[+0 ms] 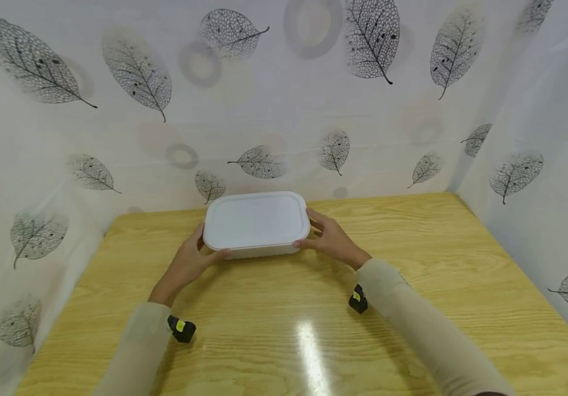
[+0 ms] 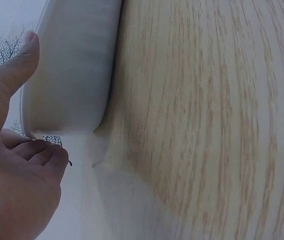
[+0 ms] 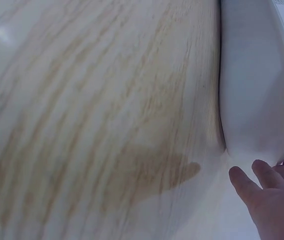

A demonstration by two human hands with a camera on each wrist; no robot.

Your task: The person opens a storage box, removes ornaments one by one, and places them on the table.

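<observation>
A white rectangular plastic box with rounded corners and a flat white lid (image 1: 256, 220) is at the back of the wooden table. My left hand (image 1: 187, 265) holds its left end, thumb along the front wall and fingers round the side. At the other end, my right hand (image 1: 332, 241) grips the right front corner, its thumb at the front and its fingers by the side. The left wrist view shows the box wall (image 2: 77, 75) close over the tabletop, with the thumb (image 2: 21, 62) against it. In the right wrist view, fingertips sit right at the box's end (image 3: 254, 75).
The light wood table (image 1: 264, 308) reaches back to a white curtain (image 1: 284, 110) printed with dark leaves, which also runs along both sides. Small black devices (image 1: 182, 329) are worn at both wrists. A bright reflection lies on the front of the tabletop.
</observation>
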